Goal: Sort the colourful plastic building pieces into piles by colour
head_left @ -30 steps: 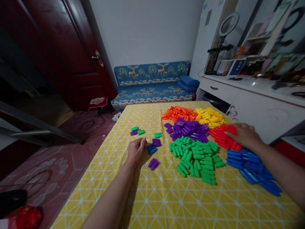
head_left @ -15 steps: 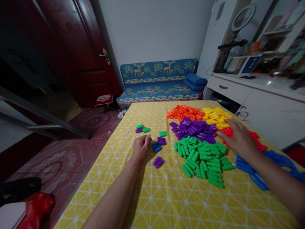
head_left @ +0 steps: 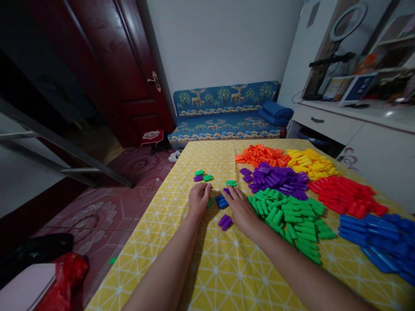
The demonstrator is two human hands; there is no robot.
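Observation:
My left hand (head_left: 199, 201) rests on the cloth with its fingers curled together. A green plastic building piece (head_left: 210, 202) shows at its finger edge; whatever lies inside the fingers is hidden. My right hand (head_left: 240, 208) lies low with fingers stretched over a purple piece (head_left: 226, 191), which they partly cover. Between the hands is a dark blue piece (head_left: 221, 201). Another purple piece (head_left: 225, 222) lies nearer me, and a green piece (head_left: 231, 183) sits just beyond my right fingertips. Farther left is a small group of green and purple pieces (head_left: 202, 176).
On the yellow patterned tablecloth (head_left: 168, 242) lie piles of orange (head_left: 262, 155), yellow (head_left: 311, 163), purple (head_left: 279, 178), green (head_left: 293, 220), red (head_left: 348, 195) and blue pieces (head_left: 381, 242). A sofa (head_left: 223, 112) stands beyond the table, a white cabinet (head_left: 366, 147) to the right.
My right hand has come left from over the red pile to the small pieces beside my left hand, uncovering the red and blue piles. My left hand stays; the view has shifted slightly.

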